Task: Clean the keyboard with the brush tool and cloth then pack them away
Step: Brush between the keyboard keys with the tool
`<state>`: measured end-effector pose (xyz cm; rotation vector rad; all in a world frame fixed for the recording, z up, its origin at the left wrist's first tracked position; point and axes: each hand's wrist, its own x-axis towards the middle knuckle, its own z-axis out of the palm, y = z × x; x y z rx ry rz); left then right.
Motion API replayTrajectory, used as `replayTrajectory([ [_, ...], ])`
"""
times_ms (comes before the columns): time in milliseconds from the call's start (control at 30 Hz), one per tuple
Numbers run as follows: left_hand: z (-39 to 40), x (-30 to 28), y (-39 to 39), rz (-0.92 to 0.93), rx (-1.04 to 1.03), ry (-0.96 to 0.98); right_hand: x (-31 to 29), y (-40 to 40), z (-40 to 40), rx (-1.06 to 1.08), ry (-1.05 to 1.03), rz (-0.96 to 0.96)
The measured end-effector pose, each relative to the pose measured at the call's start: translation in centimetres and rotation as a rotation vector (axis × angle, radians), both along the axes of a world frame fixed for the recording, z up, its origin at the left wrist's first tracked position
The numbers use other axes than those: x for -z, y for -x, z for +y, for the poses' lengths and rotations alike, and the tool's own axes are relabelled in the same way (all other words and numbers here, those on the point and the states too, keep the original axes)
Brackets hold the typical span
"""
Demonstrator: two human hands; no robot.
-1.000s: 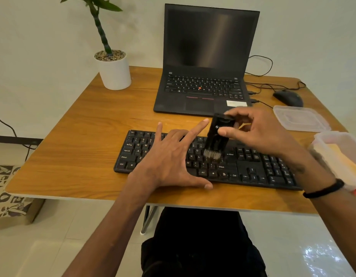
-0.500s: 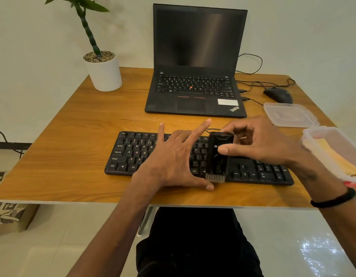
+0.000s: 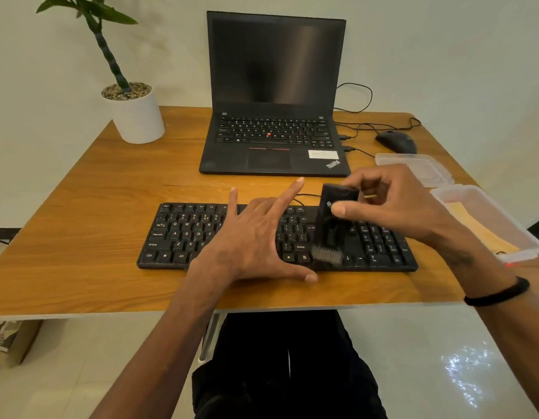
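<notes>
Your right hand (image 3: 392,204) pinches the brush tool (image 3: 333,225) by its upper body, bristles on the keyboard (image 3: 183,234) near the desk's front edge; your left hand (image 3: 256,240) lies flat, steadying it. The tool looks light and rigid, so grip high.

The surface (image 3: 80,237) lies open left of the keyboard (image 3: 177,234). On the right, a plastic box (image 3: 486,219) and its lid (image 3: 413,167) crowd the edge; the laptop (image 3: 274,140) blocks behind.
</notes>
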<state>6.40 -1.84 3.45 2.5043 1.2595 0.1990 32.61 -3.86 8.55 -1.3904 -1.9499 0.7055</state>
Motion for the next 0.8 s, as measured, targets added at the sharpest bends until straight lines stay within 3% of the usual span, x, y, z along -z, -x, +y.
replayTrajectory([
  [100,-0.2,0.0,-1.4,-0.022,0.024,-0.002,0.6,-0.4,-1.0,-0.006,0.078,-0.127],
  [233,-0.1,0.0,-2.1,-0.033,0.009,-0.003,0.7,-0.1,-1.2,0.286,-0.247,-0.247],
  [300,-0.1,0.0,-2.1,-0.031,0.002,-0.001,0.4,0.4,-1.6,0.312,-0.374,-0.255],
  [400,0.0,-0.2,-2.2,-0.019,0.004,0.006,0.4,1.2,-2.4,0.200,-0.269,-0.123],
  [467,0.1,-0.2,-2.1,-0.018,0.002,0.009,0.5,1.3,-2.8,0.141,-0.186,-0.131],
  [667,0.1,-0.3,-2.2,0.001,-0.007,0.031,0.1,-0.2,-2.3,0.269,-0.492,-0.473],
  [800,0.0,-0.2,-2.6,0.001,0.001,0.021,0.3,0.8,-2.6,0.351,-0.393,-0.125],
])
